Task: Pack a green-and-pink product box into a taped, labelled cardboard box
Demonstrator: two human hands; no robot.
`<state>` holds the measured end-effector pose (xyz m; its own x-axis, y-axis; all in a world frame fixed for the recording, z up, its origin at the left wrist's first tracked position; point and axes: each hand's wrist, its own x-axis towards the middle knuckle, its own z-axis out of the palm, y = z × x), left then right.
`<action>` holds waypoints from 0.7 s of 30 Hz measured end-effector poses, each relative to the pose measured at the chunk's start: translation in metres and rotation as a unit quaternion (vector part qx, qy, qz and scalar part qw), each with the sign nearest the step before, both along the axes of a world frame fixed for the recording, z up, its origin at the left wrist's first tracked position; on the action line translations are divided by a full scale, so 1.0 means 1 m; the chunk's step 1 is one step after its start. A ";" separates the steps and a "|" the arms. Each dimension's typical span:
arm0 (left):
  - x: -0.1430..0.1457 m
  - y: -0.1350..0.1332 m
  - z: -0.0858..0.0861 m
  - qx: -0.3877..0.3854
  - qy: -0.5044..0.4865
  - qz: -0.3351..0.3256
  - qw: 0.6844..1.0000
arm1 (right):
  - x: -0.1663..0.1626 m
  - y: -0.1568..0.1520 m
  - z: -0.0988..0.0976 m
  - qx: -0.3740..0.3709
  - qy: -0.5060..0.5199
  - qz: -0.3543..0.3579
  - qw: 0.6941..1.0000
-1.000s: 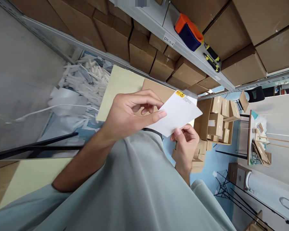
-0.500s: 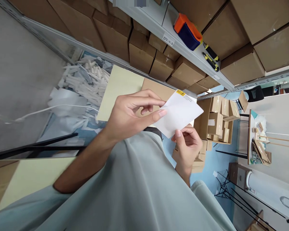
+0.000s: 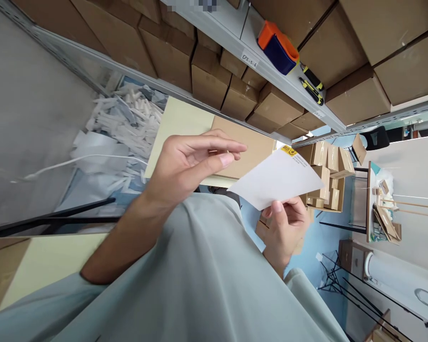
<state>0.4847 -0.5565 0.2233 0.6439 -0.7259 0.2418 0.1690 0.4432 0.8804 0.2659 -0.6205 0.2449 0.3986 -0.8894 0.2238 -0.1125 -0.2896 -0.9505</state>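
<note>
A small white sheet of paper (image 3: 280, 183), with a yellow printed patch and lines of small dark print at one corner, is tilted in the air. My right hand (image 3: 287, 230) pinches its lower edge between thumb and fingers. Off the sheet's left side, my left hand (image 3: 189, 166) holds nothing; its fingers are stretched out and the thumb is apart from them. Behind and below the hands, a brown cardboard piece (image 3: 249, 142) lies on a pale yellow tabletop (image 3: 181, 118).
Cardboard boxes (image 3: 214, 69) fill the shelf rack. On its ledge lie an orange and blue tool (image 3: 278, 47) and two yellow-black cutters (image 3: 312, 90). White scraps (image 3: 128, 114) and a white cable (image 3: 89, 156) are at left. An open carton with smaller boxes (image 3: 328, 175) stands right.
My left hand has let go of the paper and drawn slightly left. My right hand has moved the paper right and a little down, turning it.
</note>
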 end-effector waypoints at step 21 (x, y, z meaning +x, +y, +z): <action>0.006 0.006 -0.004 -0.049 0.039 -0.008 0.998 | 0.007 0.001 -0.001 0.033 0.023 0.013 0.999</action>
